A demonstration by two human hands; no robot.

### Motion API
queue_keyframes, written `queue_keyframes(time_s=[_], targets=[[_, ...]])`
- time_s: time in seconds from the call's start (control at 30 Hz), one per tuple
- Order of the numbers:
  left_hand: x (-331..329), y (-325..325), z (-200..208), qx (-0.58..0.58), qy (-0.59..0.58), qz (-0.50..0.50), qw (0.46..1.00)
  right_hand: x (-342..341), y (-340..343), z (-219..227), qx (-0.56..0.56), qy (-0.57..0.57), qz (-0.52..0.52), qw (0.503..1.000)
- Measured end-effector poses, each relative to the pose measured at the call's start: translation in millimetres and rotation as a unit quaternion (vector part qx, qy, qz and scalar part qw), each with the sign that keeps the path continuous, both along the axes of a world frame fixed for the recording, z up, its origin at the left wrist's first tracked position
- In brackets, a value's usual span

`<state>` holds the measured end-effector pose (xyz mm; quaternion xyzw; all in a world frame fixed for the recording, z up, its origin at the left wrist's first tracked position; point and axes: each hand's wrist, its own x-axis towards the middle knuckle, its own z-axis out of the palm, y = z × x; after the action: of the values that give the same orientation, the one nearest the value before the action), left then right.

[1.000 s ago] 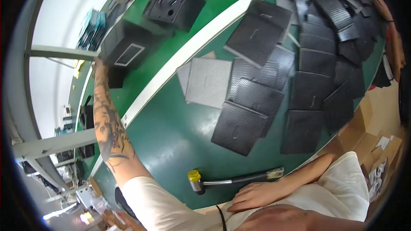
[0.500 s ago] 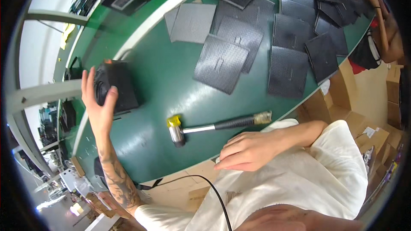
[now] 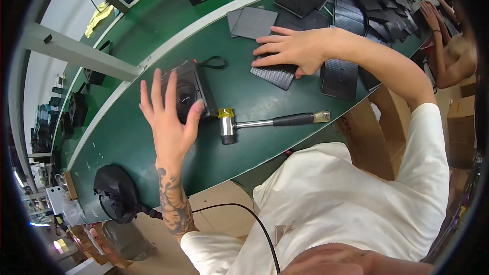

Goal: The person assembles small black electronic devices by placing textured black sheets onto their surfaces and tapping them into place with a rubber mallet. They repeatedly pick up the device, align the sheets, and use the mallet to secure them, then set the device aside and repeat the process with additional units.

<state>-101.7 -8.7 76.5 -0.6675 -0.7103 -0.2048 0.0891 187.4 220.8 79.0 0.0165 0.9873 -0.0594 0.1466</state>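
Note:
My left hand [image 3: 170, 122], fingers spread, lies over the near left side of a black box with a round speaker-like front [image 3: 184, 98]. A dark strap loop [image 3: 215, 62] sticks out from the box's far right corner. My right hand [image 3: 295, 51] reaches across the bench with its fingers stretched flat on a black carbon-patterned panel [image 3: 273, 77], partly covering it. Between the box and my body lies a two-faced mallet [image 3: 229, 127] with a yellow face, a black face and a dark grip; its yellow end is close beside the box.
Several more black panels [image 3: 340, 81] spread over the right of the green bench [image 3: 244, 158]. Two greyish panels [image 3: 254, 23] lie farther back. A black mesh-like bag [image 3: 116, 193] sits at the near left. Another person's hands [image 3: 432, 16] are at the far right. Cardboard boxes [image 3: 374, 132] stand below the edge.
My right hand has gone from near my body out onto the panels. The black box, with my left hand at it, has moved right toward the mallet and turned, showing its round front.

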Motion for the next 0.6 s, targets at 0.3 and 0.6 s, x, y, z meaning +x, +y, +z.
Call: queue_keyframes(time_s=[0.3, 0.6], targets=[[-23, -22, 2, 0.164, -0.108, -0.077, 0.978, -6, -2, 29, -0.113, 0.071, -0.064, 0.989], [-7, 6, 3, 0.122, -0.212, -0.159, 0.957, -18, -12, 17, -0.087, 0.116, -0.089, 0.985]])
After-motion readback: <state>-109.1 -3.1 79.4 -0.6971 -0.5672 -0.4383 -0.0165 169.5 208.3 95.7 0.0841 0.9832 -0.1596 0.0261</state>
